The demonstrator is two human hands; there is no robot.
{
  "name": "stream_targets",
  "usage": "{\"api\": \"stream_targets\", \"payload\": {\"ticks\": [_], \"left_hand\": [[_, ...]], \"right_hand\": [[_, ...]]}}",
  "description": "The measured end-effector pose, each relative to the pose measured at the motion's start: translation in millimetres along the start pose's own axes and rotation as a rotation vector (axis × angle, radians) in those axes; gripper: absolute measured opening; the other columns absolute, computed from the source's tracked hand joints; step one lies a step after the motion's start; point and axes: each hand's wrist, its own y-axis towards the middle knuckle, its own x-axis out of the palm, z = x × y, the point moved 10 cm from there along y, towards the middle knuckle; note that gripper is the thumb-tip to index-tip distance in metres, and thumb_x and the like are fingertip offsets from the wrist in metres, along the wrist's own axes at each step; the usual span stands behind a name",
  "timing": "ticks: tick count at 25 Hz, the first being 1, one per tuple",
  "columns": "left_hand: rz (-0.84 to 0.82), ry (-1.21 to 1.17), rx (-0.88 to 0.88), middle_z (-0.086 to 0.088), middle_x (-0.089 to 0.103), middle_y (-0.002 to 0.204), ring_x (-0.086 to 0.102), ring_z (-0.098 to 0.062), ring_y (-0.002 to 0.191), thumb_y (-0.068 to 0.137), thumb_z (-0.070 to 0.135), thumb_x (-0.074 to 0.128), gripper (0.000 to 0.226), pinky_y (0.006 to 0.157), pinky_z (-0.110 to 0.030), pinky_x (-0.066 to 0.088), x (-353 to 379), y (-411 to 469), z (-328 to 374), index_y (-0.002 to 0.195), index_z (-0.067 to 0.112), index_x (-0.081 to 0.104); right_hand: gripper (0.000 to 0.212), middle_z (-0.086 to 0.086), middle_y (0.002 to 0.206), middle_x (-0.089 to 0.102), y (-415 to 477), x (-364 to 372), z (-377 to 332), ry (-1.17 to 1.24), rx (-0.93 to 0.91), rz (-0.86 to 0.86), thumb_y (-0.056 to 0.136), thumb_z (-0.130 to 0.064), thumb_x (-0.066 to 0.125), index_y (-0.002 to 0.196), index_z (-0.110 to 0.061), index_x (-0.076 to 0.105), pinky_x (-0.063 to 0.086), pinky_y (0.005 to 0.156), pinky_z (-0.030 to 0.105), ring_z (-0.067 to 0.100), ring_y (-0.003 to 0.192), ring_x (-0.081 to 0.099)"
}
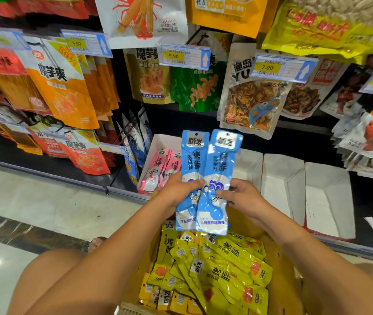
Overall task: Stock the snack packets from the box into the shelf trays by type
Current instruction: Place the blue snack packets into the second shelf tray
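Note:
Two long blue snack packets stand upright side by side in front of the bottom shelf. My left hand [176,192] grips the left blue packet [192,160], thumb across its front. My right hand [241,196] pinches the right blue packet [220,164] at its edge. Below them a cardboard box [278,276] holds several yellow packets [217,269]. A white shelf tray [160,138] behind my left hand holds pink packets [158,169]. To the right stand two white trays [283,178] [331,201] with nothing in them.
Hanging snack bags and price tags [184,56] crowd the shelves above. More blue packets [133,142] hang left of the pink tray. Tiled floor lies to the left. My knees flank the box.

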Motion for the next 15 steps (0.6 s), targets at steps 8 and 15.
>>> {"api": "stream_targets", "payload": {"ticks": [8,15], "left_hand": [[0.028,-0.07,-0.04,-0.009,0.079,0.103,0.077,-0.029,0.09,0.086,0.008,0.081,0.037,0.08,-0.047,0.063,12.4,8.5,4.9,0.119,0.008,0.065],[0.03,0.047,-0.028,-0.01,0.078,0.103,0.075,-0.026,0.088,0.089,0.005,0.076,0.027,0.077,-0.038,0.062,2.7,26.9,27.0,0.115,0.007,0.068]], "right_hand": [[0.021,0.011,0.101,0.076,-3.2,-22.2,2.4,0.073,0.036,0.087,0.09,-0.008,0.071,0.11,-0.004,0.064,0.06,0.068,0.03,0.021,0.087,0.074],[0.017,0.007,0.09,0.077,9.8,-26.8,4.1,-0.042,0.08,0.143,0.091,-0.016,0.072,0.103,-0.005,0.07,0.048,0.052,0.018,0.014,0.072,0.064]]}}
